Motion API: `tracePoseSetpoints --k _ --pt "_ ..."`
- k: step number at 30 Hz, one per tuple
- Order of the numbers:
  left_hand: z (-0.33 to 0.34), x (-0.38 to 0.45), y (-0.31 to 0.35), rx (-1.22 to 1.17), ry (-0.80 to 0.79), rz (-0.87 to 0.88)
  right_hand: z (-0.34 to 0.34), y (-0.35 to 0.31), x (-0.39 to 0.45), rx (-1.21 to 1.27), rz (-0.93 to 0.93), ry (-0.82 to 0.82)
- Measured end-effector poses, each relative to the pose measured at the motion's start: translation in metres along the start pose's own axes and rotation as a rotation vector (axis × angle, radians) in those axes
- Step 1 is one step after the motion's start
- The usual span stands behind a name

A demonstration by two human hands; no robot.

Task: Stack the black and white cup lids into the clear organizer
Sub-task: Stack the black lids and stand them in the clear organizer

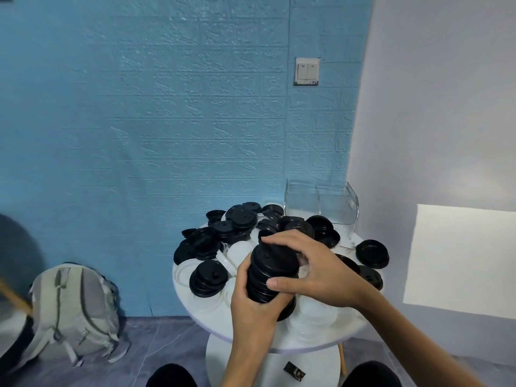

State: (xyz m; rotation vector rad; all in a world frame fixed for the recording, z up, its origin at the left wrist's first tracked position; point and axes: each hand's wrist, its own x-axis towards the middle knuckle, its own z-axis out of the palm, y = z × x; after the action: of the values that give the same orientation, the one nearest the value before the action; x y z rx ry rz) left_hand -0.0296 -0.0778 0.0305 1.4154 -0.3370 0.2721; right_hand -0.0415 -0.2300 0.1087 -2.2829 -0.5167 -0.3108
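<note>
Hands hold the black lid stack point(272, 275): left hand point(252, 305) fingers wrap it, right hand point(310, 272) fingers pinch the top. Keep edges lined up, then carry it to the clear organizer point(321, 205) at the desk point(195, 303) far right edge.

The black lids point(272, 272) in the grip look like glossy smooth plastic. Behind them, the organizer point(321, 205) is clear shiny plastic; the wall point(167, 107) is rough.

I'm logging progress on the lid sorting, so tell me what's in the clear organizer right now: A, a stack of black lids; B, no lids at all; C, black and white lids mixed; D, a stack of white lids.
B: the clear organizer shows only bare walls, while both hands grip the stack of black lids.
</note>
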Motion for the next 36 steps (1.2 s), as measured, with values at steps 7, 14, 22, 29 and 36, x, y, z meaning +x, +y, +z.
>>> tracePoseSetpoints --k 7,14,22,29,36 --pt "0.000 0.000 0.004 0.013 0.026 -0.009 0.011 0.007 0.001 0.135 0.059 0.001" --pt "0.001 -0.006 0.006 -0.005 0.018 -0.013 0.022 0.012 -0.001 0.374 0.153 -0.001" --pt "0.000 -0.003 0.010 -0.083 0.025 -0.012 0.033 0.004 0.004 0.766 0.407 0.053" --pt "0.000 0.001 0.019 -0.144 0.063 -0.029 0.041 0.005 0.007 0.738 0.389 0.143" --pt "0.003 0.007 0.017 -0.158 0.124 -0.094 0.049 0.004 0.006 0.703 0.346 0.207"
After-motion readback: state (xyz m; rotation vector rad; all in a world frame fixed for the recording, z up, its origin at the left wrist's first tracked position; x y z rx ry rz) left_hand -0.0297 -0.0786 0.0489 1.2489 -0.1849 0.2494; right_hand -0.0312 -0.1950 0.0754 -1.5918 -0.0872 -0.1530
